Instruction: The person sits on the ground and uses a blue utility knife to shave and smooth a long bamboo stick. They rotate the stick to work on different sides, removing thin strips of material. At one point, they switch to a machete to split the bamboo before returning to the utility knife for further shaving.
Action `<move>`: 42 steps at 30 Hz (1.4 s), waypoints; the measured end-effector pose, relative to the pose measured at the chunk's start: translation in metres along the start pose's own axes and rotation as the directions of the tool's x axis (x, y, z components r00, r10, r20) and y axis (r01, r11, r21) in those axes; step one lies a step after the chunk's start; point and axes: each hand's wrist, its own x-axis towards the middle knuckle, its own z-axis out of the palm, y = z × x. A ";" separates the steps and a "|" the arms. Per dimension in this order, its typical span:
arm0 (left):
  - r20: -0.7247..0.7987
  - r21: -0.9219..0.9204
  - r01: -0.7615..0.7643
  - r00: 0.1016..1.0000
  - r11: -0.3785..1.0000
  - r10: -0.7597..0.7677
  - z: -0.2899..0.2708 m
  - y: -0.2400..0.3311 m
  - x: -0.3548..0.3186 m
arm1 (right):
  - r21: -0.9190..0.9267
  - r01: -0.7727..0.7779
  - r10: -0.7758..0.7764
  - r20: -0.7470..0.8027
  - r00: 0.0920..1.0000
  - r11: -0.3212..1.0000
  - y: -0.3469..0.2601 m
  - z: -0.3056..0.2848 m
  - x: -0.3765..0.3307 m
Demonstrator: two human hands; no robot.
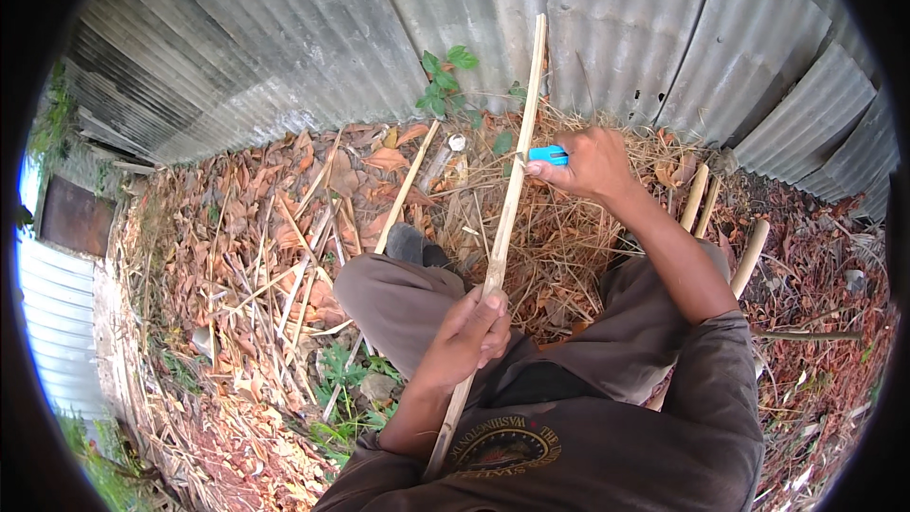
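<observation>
"Two hands were engaged; how did the grips read, left to right?"

"Left hand (pixel 466 335): fingers wrapped round the pale wooden strip (pixel 508 213), thumb over it. Right hand (pixel 595 165): fingers closed round a blue tool (pixel 548 156), its front end at the strip's upper half. Cutting edge too small to make out."

"Where did the strip lie?"

"Slanted upward between the trouser legs (pixel 393 289), lower end crossing in front of the shirt (pixel 626 455). Whether it touched the cloth could not be told."

"What did good technique call for?"

"Judgement only: a firm left hold well clear of the edge, a shallow tool angle, light even strokes along the grain, each directed away from the body."

"Ground and surroundings?"

"From the left: a pale ribbed panel (pixel 57 294); dry leaves (pixel 387 159) strewn with thin sticks (pixel 407 190); a green plant (pixel 443 85) before the corrugated metal wall (pixel 626 28); at right, thicker poles (pixel 750 260) near the leg, then reddish litter (pixel 810 265). Ground looked loose and uneven, judged poor support; the hands bore the strip instead."
</observation>
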 end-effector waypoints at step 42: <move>0.018 0.246 -0.073 0.997 0.967 0.070 0.003 0.001 0.001 | 0.066 -0.291 0.282 0.119 0.952 0.954 0.008 -0.090 0.001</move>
